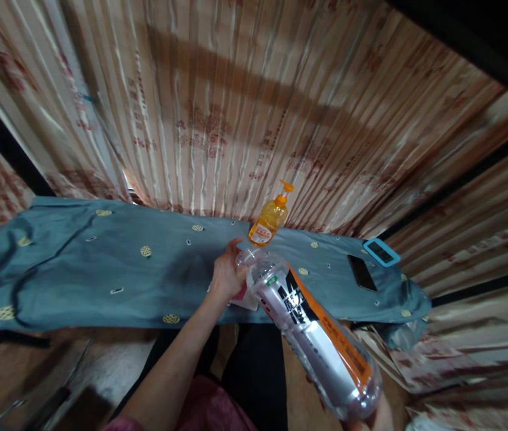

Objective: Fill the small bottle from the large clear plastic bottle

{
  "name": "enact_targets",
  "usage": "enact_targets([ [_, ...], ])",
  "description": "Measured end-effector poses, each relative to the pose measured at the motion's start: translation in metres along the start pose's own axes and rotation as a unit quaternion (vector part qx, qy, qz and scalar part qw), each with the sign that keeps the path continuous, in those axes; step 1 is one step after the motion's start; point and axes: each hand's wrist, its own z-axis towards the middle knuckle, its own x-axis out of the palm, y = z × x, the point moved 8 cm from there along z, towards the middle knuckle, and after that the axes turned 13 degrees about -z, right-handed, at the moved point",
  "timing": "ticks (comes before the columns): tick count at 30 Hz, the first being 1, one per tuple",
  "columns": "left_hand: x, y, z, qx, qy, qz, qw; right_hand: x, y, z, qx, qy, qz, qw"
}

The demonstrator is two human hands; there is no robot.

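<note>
— Item one, the clear bottle (314, 335)?

— I'm tilting it neck-down toward the desk (101, 269). My right hand (373, 419) is gripping its base, mostly out of view; my left hand (227, 275) is closing around the neck to steady it.

— Nearby?

— An orange pump bottle (269, 218) is standing just beyond; two phones (370, 263) are lying right.

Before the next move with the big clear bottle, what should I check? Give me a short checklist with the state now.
1. Left hand at the mouth of the clear bottle: ok, fingers are on the neck.
2. Right hand supports the bottle base: cannot tell, mostly out of view.
3. Cap on or off: cannot tell, hidden by fingers.
4. Bottle tilted, mouth toward the blue cloth: ok.
5. Orange pump bottle stands very close to the mouth: not ok, easy to knock.
6. Phone away from the bottle: ok.
</note>
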Motion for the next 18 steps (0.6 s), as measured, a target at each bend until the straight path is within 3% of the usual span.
enact_targets([
  [6, 0.0, 0.002, 0.0, 0.008, -0.005, 0.003, 1.0, 0.005, 0.007, 0.001, -0.028, 0.025, -0.01, 0.999],
  [12, 0.0, 0.001, 0.001, 0.007, -0.005, 0.001, 1.0, 0.008, 0.007, 0.003, 0.005, 0.017, -0.01, 1.0],
  [18, -0.001, -0.001, 0.001, 0.007, -0.008, 0.008, 1.0, 0.009, 0.011, 0.001, -0.004, 0.006, -0.008, 1.0],
])
